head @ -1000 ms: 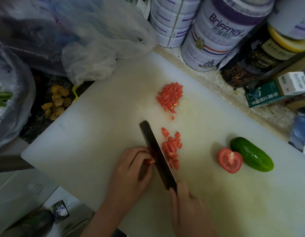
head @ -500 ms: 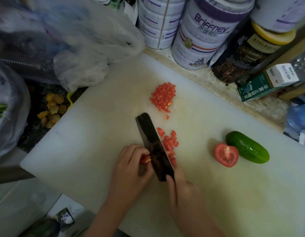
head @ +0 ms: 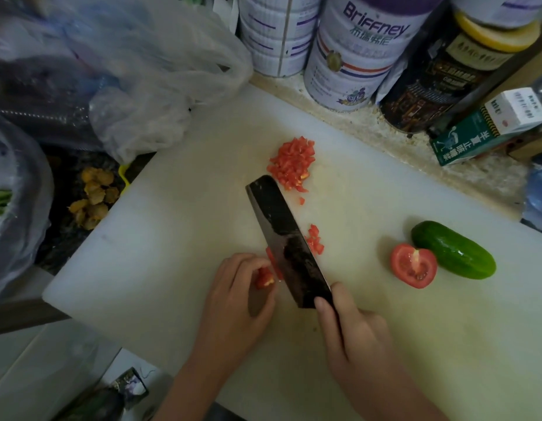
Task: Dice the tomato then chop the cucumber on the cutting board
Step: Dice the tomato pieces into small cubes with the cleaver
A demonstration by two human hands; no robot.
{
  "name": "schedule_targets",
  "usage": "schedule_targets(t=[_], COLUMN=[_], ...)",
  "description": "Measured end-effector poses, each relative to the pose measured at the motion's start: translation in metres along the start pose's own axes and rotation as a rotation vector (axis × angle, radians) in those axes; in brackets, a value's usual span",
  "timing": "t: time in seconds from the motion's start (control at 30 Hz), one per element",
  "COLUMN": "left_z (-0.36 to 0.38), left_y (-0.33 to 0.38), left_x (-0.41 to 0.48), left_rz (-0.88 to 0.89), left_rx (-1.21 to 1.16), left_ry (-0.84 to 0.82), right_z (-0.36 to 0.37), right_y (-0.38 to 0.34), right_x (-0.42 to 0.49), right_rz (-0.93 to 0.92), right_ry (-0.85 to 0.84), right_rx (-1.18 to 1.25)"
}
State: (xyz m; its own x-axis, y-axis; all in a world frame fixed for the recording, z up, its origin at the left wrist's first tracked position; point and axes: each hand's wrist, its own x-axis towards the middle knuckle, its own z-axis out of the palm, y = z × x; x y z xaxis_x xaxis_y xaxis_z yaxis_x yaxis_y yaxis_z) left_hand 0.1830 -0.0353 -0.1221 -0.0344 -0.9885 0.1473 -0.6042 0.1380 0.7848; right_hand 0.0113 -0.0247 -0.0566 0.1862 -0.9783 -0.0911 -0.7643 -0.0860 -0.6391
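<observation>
While a crumpled plastic bag [head: 160, 95] is lying over the far left corner of the white cutting board [head: 160, 253], a person's left hand [head: 236, 299] is pinching a small tomato piece [head: 264, 278] under curled fingertips, just left of the dark cleaver [head: 286, 238]. The blade is tilting beside that piece, tip pointing away, and the right hand [head: 354, 338] is gripping the knife at its handle end, forefinger lying on the blade's heel. A few tomato cubes [head: 315, 241] are sitting just right of the blade, and a larger diced pile [head: 292, 167] is lying beyond its tip. Further right, a tomato half [head: 413, 265] is resting cut face up, right beside the whole cucumber [head: 453, 250]. Behind the board, a white tin [head: 351, 62] is showing "Briffney" above Chinese characters, and a green-and-white carton [head: 488, 129] is carrying large Chinese characters along its green side.
</observation>
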Motion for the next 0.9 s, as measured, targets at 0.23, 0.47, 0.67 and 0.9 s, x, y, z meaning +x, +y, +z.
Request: schedule_targets(t=[0.23,0.47,0.67,0.9], left_z=[-0.009,-0.011,-0.012,-0.012], left_y=[0.004,0.001,-0.002,-0.002], left_x=[-0.003,-0.006,-0.006,-0.005], left_rz=[-0.052,0.034,0.06,0.065], left_rx=[-0.05,0.004,0.027,0.04], left_ry=[-0.003,0.069,0.093,0.105], right_z=[0.002,0.007,0.011,0.016], right_y=[-0.004,-0.007,-0.01,-0.018], right_x=[-0.005,-0.009,-0.008,-0.009], right_rz=[-0.016,0.008,0.01,0.037], right_ry=[-0.023,-0.045,-0.042,-0.045], right_rx=[-0.015,-0.05,-0.1,-0.149])
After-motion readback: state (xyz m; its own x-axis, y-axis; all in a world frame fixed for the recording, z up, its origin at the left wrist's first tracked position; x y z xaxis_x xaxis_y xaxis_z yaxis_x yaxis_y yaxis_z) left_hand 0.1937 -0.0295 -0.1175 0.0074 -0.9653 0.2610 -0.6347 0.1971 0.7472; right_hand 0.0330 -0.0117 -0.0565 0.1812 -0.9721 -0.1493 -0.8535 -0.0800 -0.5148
